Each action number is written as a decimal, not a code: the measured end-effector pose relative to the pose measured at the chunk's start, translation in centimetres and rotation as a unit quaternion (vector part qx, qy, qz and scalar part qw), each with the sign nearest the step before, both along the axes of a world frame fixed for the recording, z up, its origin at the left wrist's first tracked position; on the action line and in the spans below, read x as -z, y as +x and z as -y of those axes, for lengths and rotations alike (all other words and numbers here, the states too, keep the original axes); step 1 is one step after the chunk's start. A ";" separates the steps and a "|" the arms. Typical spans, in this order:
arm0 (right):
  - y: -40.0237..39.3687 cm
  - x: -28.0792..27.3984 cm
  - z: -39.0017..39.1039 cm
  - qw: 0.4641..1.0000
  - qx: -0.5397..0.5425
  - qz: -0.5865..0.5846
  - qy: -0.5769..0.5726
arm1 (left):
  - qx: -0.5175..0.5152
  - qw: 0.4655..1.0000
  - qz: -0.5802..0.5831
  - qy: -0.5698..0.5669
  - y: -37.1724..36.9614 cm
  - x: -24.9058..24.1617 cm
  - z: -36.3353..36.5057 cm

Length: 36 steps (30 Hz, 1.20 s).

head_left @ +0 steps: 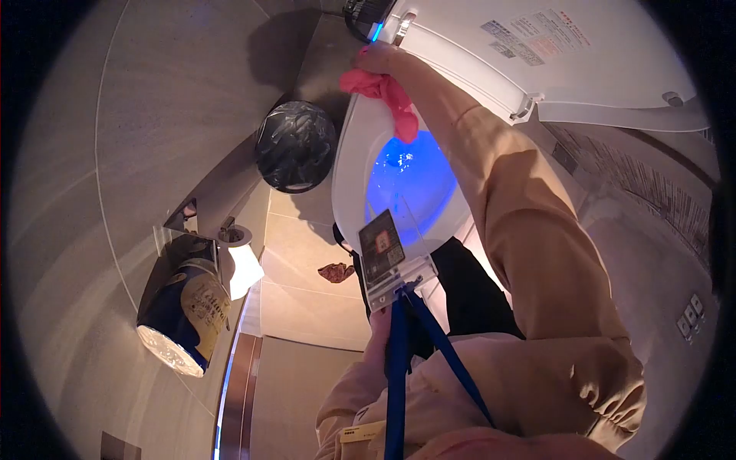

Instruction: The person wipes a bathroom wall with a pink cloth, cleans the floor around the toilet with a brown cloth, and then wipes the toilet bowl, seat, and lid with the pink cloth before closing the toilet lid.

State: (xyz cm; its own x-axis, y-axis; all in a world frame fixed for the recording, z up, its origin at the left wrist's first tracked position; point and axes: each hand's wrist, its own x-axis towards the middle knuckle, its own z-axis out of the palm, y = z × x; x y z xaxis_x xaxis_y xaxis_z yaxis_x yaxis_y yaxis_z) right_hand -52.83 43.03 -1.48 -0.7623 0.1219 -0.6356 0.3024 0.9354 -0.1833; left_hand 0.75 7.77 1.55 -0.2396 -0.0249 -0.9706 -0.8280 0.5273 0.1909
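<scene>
My right hand (377,58) is stretched out to the back of a white toilet (349,165) and is closed on a pink cloth (391,96). The cloth hangs over the rear rim near the hinge of the raised lid (598,61). The bowl (410,180) glows blue inside. My left hand (377,326) stays close to my body, mostly hidden behind a badge (387,257) on a blue lanyard (399,360). Its fingers cannot be made out.
A black bin with a bag liner (295,146) stands beside the toilet against the wall. A toilet paper roll (241,264) and a dark blue packet (184,314) sit on the left wall. A small reddish cloth (336,271) lies on the tiled floor. Wall buttons (690,314) are at right.
</scene>
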 end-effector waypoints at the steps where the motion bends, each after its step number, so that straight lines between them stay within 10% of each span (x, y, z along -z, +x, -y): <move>1: -0.1 0.6 -0.3 0.999 -0.045 -0.017 -0.022 | 0.023 1.000 -0.013 -0.008 1.3 1.1 0.4; 4: 1.5 -3.5 1.3 0.979 0.180 -0.022 -0.098 | 0.016 1.000 -0.016 0.010 2.5 1.6 0.5; 6: 5.5 -2.6 4.9 0.759 0.338 -0.045 -0.554 | 0.008 1.000 -0.018 0.017 2.2 1.3 0.0; 7: 7.1 -4.8 6.0 0.709 0.292 0.125 -0.630 | 0.015 1.000 -0.008 0.008 1.9 1.4 -0.1; 8: 8.4 -2.4 7.4 0.864 0.035 0.055 -0.499 | 0.025 1.000 0.009 -0.003 2.1 0.7 0.3; 12: 14.9 -7.2 3.5 0.811 -0.171 0.198 -0.523 | 0.015 0.999 -0.040 0.014 1.3 -0.3 0.5; 16: 19.1 -10.2 -8.2 0.903 -0.067 0.229 -0.356 | 0.028 0.995 -0.022 0.094 0.2 -0.9 0.3; 19: 21.6 -11.6 -11.1 0.972 0.156 -0.152 -0.087 | 0.042 0.994 -0.034 0.092 0.1 -1.0 0.0; 21: 29.6 -1.7 -15.6 0.926 0.012 -0.371 0.065 | 0.056 0.993 -0.049 0.089 -0.4 -1.1 0.4; 26: 40.2 -1.7 -17.5 0.900 0.415 -0.135 0.006 | 0.083 0.988 -0.096 0.088 -1.9 -1.1 0.6; 30: 36.2 -2.3 -18.3 0.845 0.413 -0.338 -0.042 | 0.096 0.983 -0.130 0.088 -2.1 -0.5 0.7; 33: 31.5 -1.4 -18.0 0.899 0.303 -0.273 -0.159 | 0.113 0.985 -0.116 0.066 -2.2 0.2 0.5; 36: 30.4 -2.5 -18.7 0.958 0.271 -0.084 -0.035 | 0.135 0.988 -0.073 0.032 -2.4 0.0 0.3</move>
State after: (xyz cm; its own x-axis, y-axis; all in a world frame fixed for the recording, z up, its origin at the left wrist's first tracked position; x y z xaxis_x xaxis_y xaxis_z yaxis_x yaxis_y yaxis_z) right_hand -22.38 61.70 1.02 -0.6912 0.4907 -0.5305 0.7011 0.6331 -0.3280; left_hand -1.68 7.51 1.56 -0.3670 0.1195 -0.9225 -0.6193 0.7086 0.3382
